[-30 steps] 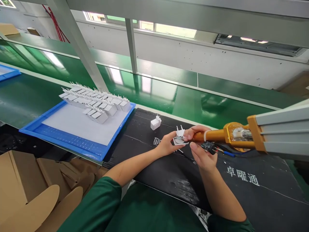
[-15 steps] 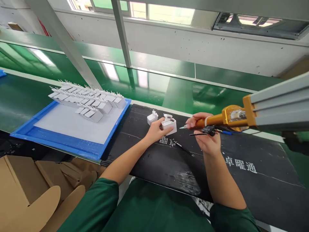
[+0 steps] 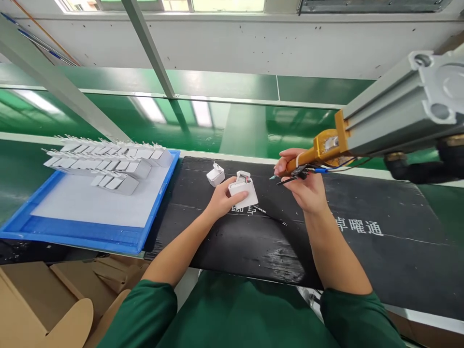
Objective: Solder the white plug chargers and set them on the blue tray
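My left hand (image 3: 222, 199) is closed round a white plastic housing (image 3: 244, 192), its open top showing small parts inside. Just behind it on the black mat (image 3: 224, 241) stands another white unit (image 3: 216, 175). My right hand (image 3: 302, 181) grips an orange dispenser (image 3: 299, 162) with a pale pointed nozzle, which points left toward the housing without touching it. A thin black tool (image 3: 288, 181) is also in the right fingers. Another thin black tool (image 3: 271, 215) lies on the mat between my hands.
On the left, a blue tray (image 3: 126, 245) lined with white holds rows of several white units (image 3: 119, 166). A large grey cylinder (image 3: 391, 113) joins the dispenser at the right. Cardboard boxes (image 3: 29, 295) are at lower left; a green conveyor (image 3: 242, 128) runs behind.
The view has shifted. My left hand has turned the housing so its front faces me more, and the dispenser's cylinder now hangs at a different angle.
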Demonstrator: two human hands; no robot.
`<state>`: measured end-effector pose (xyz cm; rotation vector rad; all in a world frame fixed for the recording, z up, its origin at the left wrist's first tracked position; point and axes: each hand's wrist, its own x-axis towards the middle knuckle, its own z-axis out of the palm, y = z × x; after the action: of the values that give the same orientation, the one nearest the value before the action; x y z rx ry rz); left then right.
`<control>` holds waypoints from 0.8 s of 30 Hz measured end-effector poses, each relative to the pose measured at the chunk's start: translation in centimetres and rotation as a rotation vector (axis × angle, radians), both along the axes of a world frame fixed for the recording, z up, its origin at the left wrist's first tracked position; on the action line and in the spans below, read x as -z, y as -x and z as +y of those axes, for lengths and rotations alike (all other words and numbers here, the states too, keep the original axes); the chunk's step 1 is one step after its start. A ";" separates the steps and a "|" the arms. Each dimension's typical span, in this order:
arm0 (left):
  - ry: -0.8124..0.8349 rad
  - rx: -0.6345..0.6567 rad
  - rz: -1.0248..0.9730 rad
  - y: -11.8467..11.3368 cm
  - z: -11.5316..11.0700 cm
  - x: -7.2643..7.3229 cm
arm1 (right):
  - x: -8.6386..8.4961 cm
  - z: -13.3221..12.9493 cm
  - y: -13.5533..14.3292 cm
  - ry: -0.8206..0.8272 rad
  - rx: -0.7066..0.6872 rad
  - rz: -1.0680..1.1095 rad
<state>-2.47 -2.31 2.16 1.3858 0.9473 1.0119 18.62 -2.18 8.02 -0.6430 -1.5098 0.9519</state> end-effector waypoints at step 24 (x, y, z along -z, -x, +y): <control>-0.054 -0.003 0.508 -0.7 2.4 2.4 | 0.4 0.7 -0.8 0.013 0.036 0.018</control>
<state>-1.80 0.14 -0.26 1.7285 1.2969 0.6978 19.37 -1.44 7.62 -0.6671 -1.4727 0.9387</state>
